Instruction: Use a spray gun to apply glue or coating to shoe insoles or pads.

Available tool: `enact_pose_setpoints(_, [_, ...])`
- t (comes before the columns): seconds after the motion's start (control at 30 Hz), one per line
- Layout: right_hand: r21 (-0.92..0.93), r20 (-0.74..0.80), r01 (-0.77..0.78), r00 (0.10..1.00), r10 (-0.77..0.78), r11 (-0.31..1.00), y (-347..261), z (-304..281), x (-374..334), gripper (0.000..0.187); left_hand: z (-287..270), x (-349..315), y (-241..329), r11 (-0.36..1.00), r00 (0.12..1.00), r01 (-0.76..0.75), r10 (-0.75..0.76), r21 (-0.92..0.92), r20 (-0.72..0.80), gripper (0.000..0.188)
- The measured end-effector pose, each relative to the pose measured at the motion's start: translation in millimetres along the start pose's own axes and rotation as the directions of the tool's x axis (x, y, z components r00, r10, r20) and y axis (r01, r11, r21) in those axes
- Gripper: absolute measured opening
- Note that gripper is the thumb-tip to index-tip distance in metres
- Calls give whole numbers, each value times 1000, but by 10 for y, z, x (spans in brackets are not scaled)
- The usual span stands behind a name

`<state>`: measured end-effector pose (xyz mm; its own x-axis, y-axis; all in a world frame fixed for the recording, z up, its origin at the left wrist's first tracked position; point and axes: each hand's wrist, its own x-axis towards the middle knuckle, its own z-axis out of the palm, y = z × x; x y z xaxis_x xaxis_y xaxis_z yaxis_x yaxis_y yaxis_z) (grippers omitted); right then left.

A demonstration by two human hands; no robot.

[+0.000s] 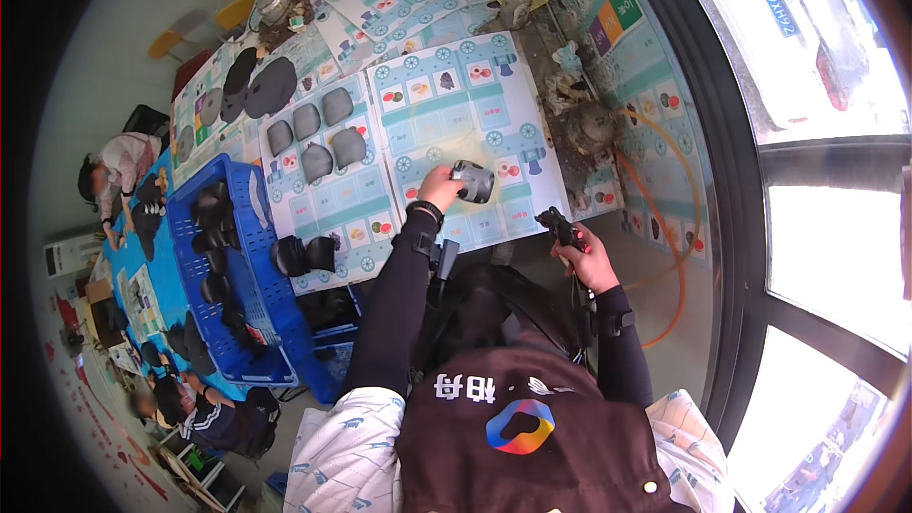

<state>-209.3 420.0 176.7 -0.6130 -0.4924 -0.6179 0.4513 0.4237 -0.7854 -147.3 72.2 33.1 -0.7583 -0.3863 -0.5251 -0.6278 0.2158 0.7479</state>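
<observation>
Over the patterned sheet on the table, my left hand [440, 189] is closed on the edge of a dark grey curved piece [473, 181], rounded and partly shiny. To the right, just off the table's near edge, my right hand [591, 262] grips a dark spray gun [559, 226] with red parts; its nozzle points toward the table. Several similar grey pieces [336, 106] lie in rows on the sheet beyond my left hand. A pale yellowish stain [456, 147] surrounds the held piece on the sheet.
Left of the table stands a blue crate [275, 299] holding black pieces, with more black pieces [304, 255] at the table's corner. Flat dark pieces [272, 85] lie farther back. An orange hose [681, 271] hangs by the right wall. Two people work at the far left.
</observation>
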Motion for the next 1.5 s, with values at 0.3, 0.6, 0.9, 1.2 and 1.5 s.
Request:
enact_pose_setpoints(0.3, [34,-5,-37,999,37,999,73,-190,126,28,551,-23,-157,858,947,99,-237,-504,-218,28])
enact_pose_setpoints(0.6, [26,17,-20,1000,19,999,-80,-64,259,26,684,-290,41,960,802,142,33,243,-596,42])
enact_pose_setpoints(0.9, [-112,-23,13,1000,-15,994,-43,260,331,34,399,-554,237,738,853,64,309,671,-421,30])
enact_pose_setpoints(1.2, [23,-111,6,994,-4,1000,-173,798,450,23,-438,-802,-382,903,934,-141,258,406,-248,31])
enact_pose_setpoints(1.5, [-121,-357,16,932,-58,993,-65,1195,541,26,-1303,-1549,-2051,786,958,285,-214,549,-190,33])
